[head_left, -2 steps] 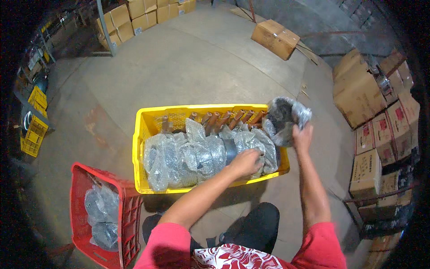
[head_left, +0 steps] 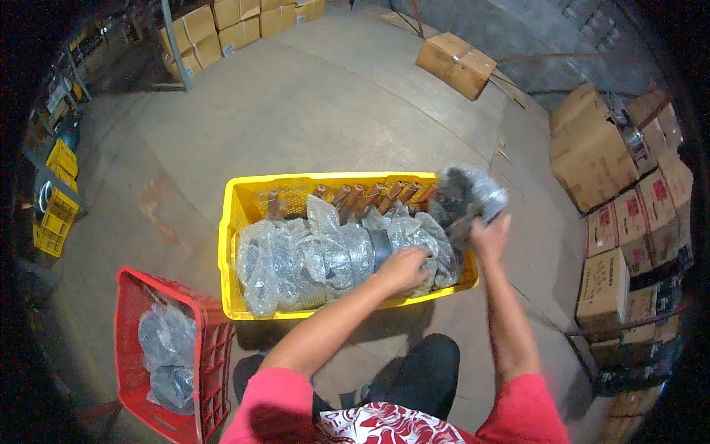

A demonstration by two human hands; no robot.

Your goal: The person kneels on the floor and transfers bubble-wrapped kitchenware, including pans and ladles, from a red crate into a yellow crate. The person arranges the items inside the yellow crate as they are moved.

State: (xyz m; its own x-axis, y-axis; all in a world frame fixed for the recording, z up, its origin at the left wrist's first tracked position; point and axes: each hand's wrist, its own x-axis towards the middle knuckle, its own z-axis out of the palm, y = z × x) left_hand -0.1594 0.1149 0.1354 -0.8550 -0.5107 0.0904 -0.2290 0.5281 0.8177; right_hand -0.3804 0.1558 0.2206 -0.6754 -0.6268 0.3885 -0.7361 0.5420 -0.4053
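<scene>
A row of bubble-wrapped pans (head_left: 336, 255) fills the yellow crate (head_left: 225, 288), with brown handles (head_left: 347, 198) sticking out along its far side. My left hand (head_left: 403, 270) reaches over the near edge to the right part of the row. Its fingers are curled closed against a wrapped pan there, and the fingertips are partly hidden. At the crate's right end, my right hand (head_left: 490, 237) grips the lower edge of another bubble-wrapped pan (head_left: 470, 196). That dark, round pan is tilted above the crate's far right corner and looks a little blurred.
A red crate (head_left: 214, 370) with a few wrapped pieces (head_left: 168, 355) stands at the near left. Cardboard boxes (head_left: 592, 148) are stacked on the right, and more boxes (head_left: 237, 26) stand far left. A single carton (head_left: 455, 65) lies on the floor at the back.
My right hand and the wrapped pan in it have moved slightly left and down, toward the crate's right end. The left hand has barely shifted.
</scene>
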